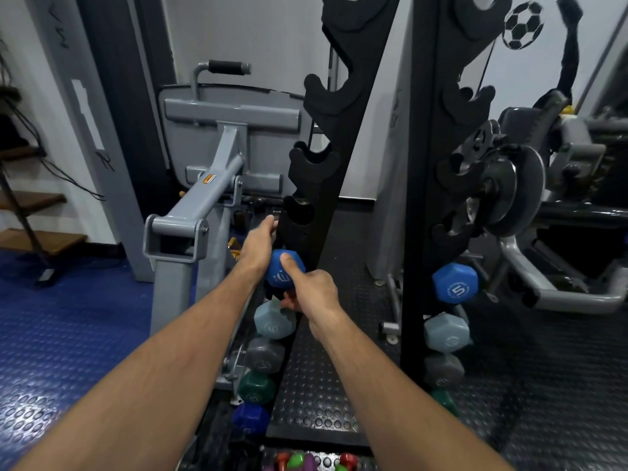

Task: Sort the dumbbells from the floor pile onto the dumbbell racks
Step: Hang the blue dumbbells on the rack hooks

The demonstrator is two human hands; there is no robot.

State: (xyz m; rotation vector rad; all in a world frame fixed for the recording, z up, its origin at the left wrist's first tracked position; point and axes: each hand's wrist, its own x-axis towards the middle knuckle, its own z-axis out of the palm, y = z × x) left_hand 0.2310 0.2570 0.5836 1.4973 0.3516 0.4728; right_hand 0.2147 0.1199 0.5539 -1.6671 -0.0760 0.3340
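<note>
Blue dumbbell: at the left rack, above the stacked pale-blue dumbbell.
Right hand: curled around its handle, thumb pressed on the hexagonal end.
Left hand: fingers wrapped on the rack's edge (grip partly hidden).
Right rack: holds a matching blue dumbbell.
Floor pile: small coloured dumbbells at the bottom edge.

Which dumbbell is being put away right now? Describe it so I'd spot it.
Find the black notched rack nearest the grey machine. It is the top dumbbell in its stack, bright blue, with the right hand on it; those below are paler, grey, green.
</note>
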